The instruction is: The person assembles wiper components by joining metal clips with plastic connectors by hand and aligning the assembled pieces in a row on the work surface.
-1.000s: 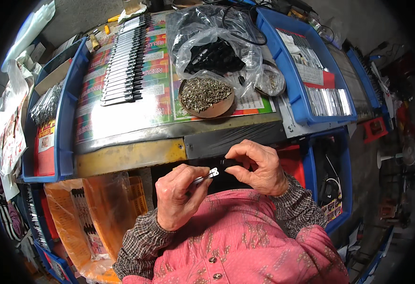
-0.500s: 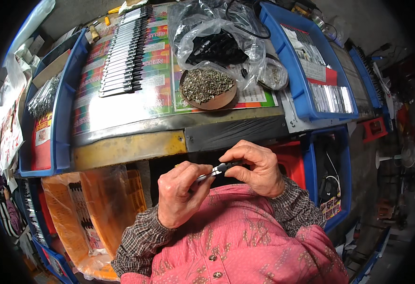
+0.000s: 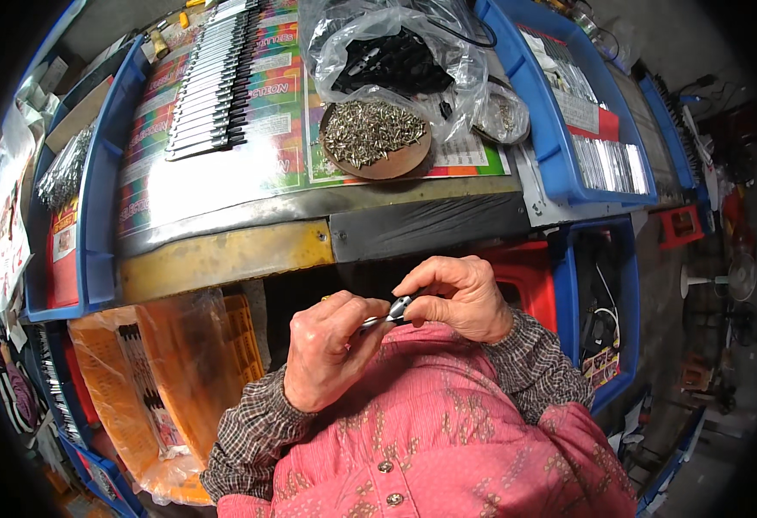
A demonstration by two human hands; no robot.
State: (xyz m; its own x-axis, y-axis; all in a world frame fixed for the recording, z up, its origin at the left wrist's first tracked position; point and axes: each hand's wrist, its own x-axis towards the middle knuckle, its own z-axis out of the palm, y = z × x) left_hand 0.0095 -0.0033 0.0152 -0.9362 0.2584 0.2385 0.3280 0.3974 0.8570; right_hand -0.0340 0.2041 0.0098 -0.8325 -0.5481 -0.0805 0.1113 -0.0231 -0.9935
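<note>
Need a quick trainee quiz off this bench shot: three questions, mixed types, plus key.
1. True or false: the right hand is in the round dish.
2. Choose: the pieces in the clear plastic bag are (a) white, (b) black, (c) orange.
3. Fill in: the left hand pinches a silvery strip; the right hand pinches a ____ part.

Key: 1. False; 2. b; 3. black

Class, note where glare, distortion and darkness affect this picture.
Head view: white glare on the printed tabletop sheet; head view: fisheye curvature bows the workbench's front edge, and the corners go black; head view: deep darkness beyond the left hand, below that edge.
</note>
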